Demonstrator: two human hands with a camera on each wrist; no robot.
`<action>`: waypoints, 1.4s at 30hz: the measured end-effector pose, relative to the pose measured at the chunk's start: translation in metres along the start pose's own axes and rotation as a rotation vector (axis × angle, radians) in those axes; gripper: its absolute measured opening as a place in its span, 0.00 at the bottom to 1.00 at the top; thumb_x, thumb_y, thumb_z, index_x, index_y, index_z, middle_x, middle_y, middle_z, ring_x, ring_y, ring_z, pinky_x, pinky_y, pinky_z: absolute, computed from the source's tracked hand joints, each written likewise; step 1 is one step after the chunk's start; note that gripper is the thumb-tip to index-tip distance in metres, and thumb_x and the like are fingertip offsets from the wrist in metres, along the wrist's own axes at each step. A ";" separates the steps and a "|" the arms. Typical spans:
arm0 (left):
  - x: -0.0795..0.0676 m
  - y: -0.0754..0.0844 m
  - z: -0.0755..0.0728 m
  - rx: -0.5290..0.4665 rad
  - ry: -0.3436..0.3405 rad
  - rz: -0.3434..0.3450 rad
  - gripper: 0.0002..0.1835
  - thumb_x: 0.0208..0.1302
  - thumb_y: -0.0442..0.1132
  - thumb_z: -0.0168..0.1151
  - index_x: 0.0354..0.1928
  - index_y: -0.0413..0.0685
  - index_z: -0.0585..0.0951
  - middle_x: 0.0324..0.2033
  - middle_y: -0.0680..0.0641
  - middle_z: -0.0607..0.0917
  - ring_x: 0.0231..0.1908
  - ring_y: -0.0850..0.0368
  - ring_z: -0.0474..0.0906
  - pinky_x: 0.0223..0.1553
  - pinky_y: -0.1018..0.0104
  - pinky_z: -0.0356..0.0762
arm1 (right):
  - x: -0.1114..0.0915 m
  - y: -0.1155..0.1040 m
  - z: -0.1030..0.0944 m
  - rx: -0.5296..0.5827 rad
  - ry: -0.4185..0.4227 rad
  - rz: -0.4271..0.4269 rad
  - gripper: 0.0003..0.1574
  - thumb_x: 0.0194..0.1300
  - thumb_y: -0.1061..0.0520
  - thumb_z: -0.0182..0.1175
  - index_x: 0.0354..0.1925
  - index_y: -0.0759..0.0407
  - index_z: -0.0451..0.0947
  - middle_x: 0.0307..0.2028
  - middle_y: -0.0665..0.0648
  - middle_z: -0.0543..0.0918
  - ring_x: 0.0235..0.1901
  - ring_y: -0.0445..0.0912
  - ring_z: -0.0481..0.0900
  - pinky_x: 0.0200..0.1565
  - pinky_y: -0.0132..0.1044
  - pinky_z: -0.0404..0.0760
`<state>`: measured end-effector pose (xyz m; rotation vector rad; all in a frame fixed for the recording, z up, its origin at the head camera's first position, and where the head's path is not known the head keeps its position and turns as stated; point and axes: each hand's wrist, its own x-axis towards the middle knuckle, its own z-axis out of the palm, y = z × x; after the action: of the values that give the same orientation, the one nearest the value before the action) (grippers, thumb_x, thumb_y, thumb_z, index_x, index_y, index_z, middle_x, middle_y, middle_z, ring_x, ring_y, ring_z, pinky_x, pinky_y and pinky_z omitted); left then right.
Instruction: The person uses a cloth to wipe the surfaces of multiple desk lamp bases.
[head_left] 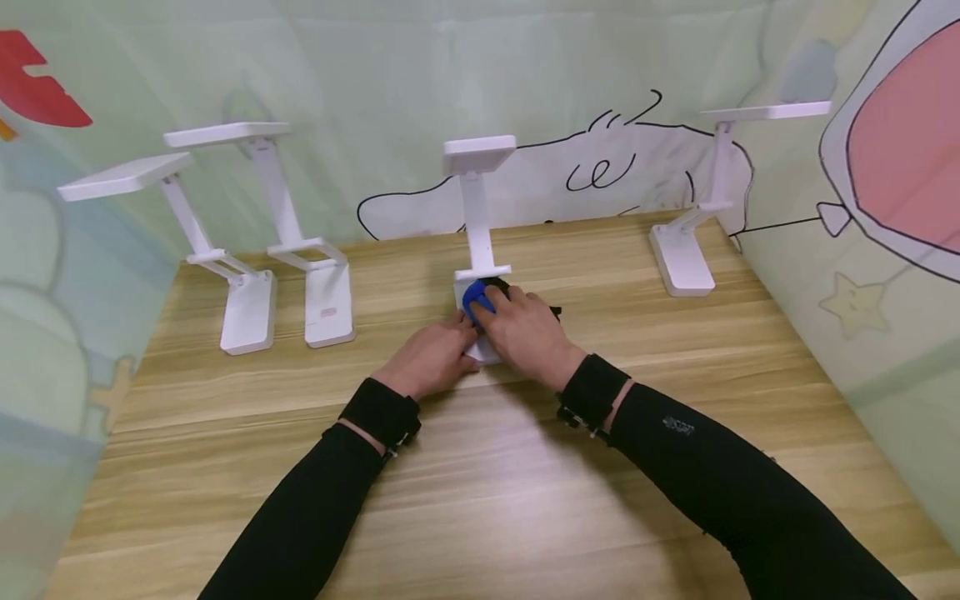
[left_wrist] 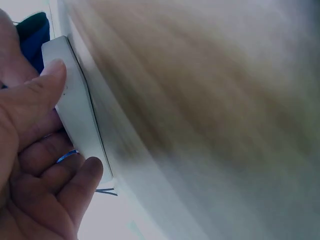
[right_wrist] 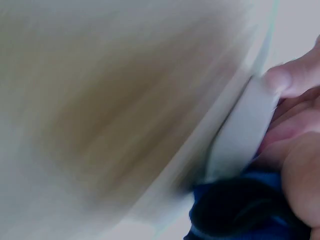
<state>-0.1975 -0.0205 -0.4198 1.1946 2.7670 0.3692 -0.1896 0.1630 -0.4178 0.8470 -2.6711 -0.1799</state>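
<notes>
A white folding desk lamp (head_left: 478,221) stands mid-table, its flat panel head raised on a jointed arm. My left hand (head_left: 433,358) grips the lamp's base (left_wrist: 80,110) from the left, thumb on its front edge and fingers along the side in the left wrist view. My right hand (head_left: 534,335) holds a blue and black cloth (head_left: 474,297) against the top of the base. In the right wrist view the bunched cloth (right_wrist: 240,210) lies at one end of the base. Both hands hide much of the base.
Two similar white lamps stand at the left, one nearer (head_left: 249,312) and one beside it (head_left: 328,304). Another lamp (head_left: 682,258) is at the back right. Printed fabric walls (head_left: 360,75) border the wooden table (head_left: 480,500) at the back and sides.
</notes>
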 end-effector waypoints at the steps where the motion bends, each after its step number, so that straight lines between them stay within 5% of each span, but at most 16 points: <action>1: -0.001 0.000 -0.001 0.002 -0.007 -0.011 0.26 0.63 0.46 0.64 0.59 0.40 0.76 0.65 0.34 0.71 0.64 0.41 0.65 0.61 0.52 0.71 | 0.002 0.000 0.001 -0.013 0.001 0.003 0.23 0.66 0.55 0.59 0.58 0.58 0.76 0.54 0.67 0.78 0.41 0.61 0.79 0.36 0.51 0.84; 5: -0.002 0.002 -0.001 -0.016 -0.019 -0.015 0.33 0.65 0.45 0.63 0.68 0.38 0.67 0.67 0.35 0.68 0.66 0.40 0.62 0.63 0.52 0.68 | 0.010 -0.007 -0.001 -0.099 -0.021 0.086 0.17 0.67 0.56 0.56 0.50 0.66 0.78 0.43 0.68 0.80 0.29 0.57 0.78 0.24 0.47 0.83; 9: 0.001 0.003 0.001 -0.024 0.012 0.022 0.29 0.63 0.44 0.64 0.63 0.37 0.72 0.63 0.33 0.73 0.59 0.41 0.72 0.55 0.52 0.76 | 0.016 -0.015 -0.005 -0.110 -0.044 0.141 0.15 0.66 0.56 0.57 0.40 0.69 0.79 0.36 0.66 0.80 0.25 0.56 0.76 0.20 0.47 0.81; 14: -0.003 0.000 0.000 -0.012 0.035 -0.009 0.14 0.61 0.43 0.65 0.46 0.44 0.81 0.47 0.42 0.81 0.39 0.50 0.80 0.41 0.55 0.80 | 0.029 -0.016 -0.001 -0.033 0.026 0.014 0.15 0.62 0.55 0.62 0.44 0.63 0.80 0.42 0.63 0.82 0.34 0.56 0.79 0.31 0.48 0.83; 18: -0.007 -0.002 -0.001 -0.009 0.019 -0.033 0.13 0.62 0.44 0.65 0.44 0.45 0.80 0.45 0.43 0.83 0.38 0.50 0.81 0.41 0.55 0.80 | 0.035 -0.014 0.003 -0.085 0.083 -0.085 0.12 0.65 0.59 0.60 0.47 0.59 0.81 0.44 0.60 0.82 0.35 0.55 0.79 0.30 0.45 0.83; 23: -0.005 -0.002 -0.003 -0.014 0.011 -0.026 0.18 0.62 0.47 0.66 0.48 0.43 0.81 0.57 0.35 0.79 0.47 0.45 0.80 0.47 0.54 0.79 | 0.029 -0.017 0.002 -0.141 -0.016 0.022 0.14 0.68 0.56 0.56 0.46 0.65 0.79 0.39 0.64 0.80 0.27 0.55 0.77 0.21 0.45 0.82; 29: 0.001 -0.001 -0.003 -0.035 -0.014 0.000 0.32 0.64 0.47 0.64 0.65 0.38 0.70 0.65 0.34 0.70 0.64 0.39 0.65 0.61 0.51 0.70 | 0.017 -0.013 -0.002 -0.137 -0.093 0.145 0.20 0.68 0.53 0.57 0.47 0.70 0.78 0.41 0.68 0.78 0.25 0.55 0.76 0.20 0.46 0.82; 35: 0.000 -0.002 -0.002 -0.059 -0.051 -0.029 0.34 0.66 0.48 0.62 0.69 0.41 0.66 0.68 0.35 0.65 0.68 0.41 0.59 0.66 0.51 0.65 | -0.005 0.008 -0.009 0.052 -0.051 -0.029 0.23 0.63 0.54 0.60 0.53 0.64 0.79 0.45 0.68 0.79 0.33 0.53 0.80 0.31 0.46 0.84; 42: 0.002 -0.009 -0.008 -0.142 -0.018 -0.095 0.43 0.56 0.53 0.70 0.70 0.45 0.64 0.62 0.40 0.76 0.60 0.49 0.71 0.61 0.56 0.70 | -0.030 0.029 -0.014 0.203 -0.075 -0.145 0.27 0.60 0.50 0.64 0.57 0.54 0.79 0.47 0.64 0.77 0.39 0.53 0.81 0.34 0.46 0.85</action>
<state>-0.2069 -0.0267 -0.4149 1.0249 2.7179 0.5323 -0.1774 0.2031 -0.4068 1.1178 -2.7312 0.0280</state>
